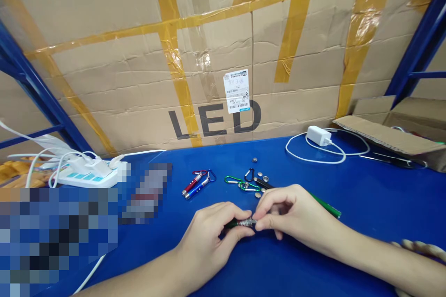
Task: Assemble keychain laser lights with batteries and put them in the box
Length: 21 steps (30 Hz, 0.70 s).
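Note:
My left hand [211,232] is closed around a dark keychain flashlight [245,222] with a pale printed label, held low over the blue table. The thumb and finger of my right hand [294,209] pinch its metal end; whether a separate small part sits between them I cannot tell. Just beyond lie green carabiners [232,179], a black carabiner [248,175], a partly covered black tube [264,184] and several small round metal pieces [265,179]. A green tube [326,206] shows behind my right forearm. Left of these rest a red flashlight [191,184] and a blue flashlight [198,189], each with a carabiner.
A large taped cardboard box [139,79] marked LED stands along the back of the table [296,264]. At left are a white power strip [94,176] and a blurred-out item [149,192]. A white charger [318,135] with its cable and an open carton [390,134] occupy the right.

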Motion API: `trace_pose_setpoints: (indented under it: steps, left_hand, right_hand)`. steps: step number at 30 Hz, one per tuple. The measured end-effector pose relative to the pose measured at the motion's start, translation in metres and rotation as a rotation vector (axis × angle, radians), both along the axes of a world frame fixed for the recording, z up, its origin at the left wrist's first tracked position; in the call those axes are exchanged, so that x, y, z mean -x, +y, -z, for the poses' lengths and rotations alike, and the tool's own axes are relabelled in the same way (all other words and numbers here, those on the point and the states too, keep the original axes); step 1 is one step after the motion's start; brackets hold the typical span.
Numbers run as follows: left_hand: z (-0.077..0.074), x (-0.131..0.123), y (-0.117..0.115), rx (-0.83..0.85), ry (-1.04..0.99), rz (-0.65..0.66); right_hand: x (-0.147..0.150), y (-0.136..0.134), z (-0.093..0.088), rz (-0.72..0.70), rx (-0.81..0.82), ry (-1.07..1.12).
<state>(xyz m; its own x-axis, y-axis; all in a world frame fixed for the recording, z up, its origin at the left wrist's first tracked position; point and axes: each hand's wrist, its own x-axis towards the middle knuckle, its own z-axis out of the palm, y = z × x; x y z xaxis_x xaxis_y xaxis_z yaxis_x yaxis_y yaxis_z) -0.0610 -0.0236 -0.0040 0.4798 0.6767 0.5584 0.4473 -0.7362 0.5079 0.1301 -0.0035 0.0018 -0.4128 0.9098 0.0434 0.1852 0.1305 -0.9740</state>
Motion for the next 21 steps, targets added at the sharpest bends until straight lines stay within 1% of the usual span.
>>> trace_pose_setpoints:
  steps: [3, 7, 10, 15, 17, 18, 19, 21]
  left_hand:
    - [-0.0009, 0.0003, 0.0003, -0.002, 0.031, 0.022]
    - [-0.0019, 0.0008, -0.0002, -0.002, 0.036, 0.04]
    - [-0.0023, 0.001, -0.0004, 0.006, 0.037, 0.04]
    - [-0.0012, 0.0013, 0.0002, 0.047, 0.016, 0.023]
    - [-0.0009, 0.0011, 0.0003, 0.083, -0.003, 0.016]
    - [-0.0008, 0.0009, 0.0004, 0.103, -0.012, 0.013]
    - [-0.0009, 0.0007, 0.0005, 0.124, -0.018, 0.01]
    - [-0.0015, 0.0004, 0.0011, 0.151, -0.023, 0.001]
  right_hand:
    - [-0.0003, 0.0013, 0.0037, -0.015, 0.049, 0.027]
    - [-0.0007, 0.0015, 0.0066, -0.033, 0.059, 0.04]
    - [0.0001, -0.0002, 0.006, -0.011, 0.035, 0.012]
    - [0.0008, -0.0034, 0.0024, 0.011, -0.063, -0.027]
    - [-0.0005, -0.0036, 0.0013, 0.004, -0.133, -0.037]
    - [-0.0017, -0.0035, 0.0009, 0.0, -0.201, -0.045]
    - [-0.0031, -0.0033, 0.0007, -0.004, -0.301, -0.059]
    - [-0.0066, -0.003, 0.0002, -0.027, -0.575, -0.097]
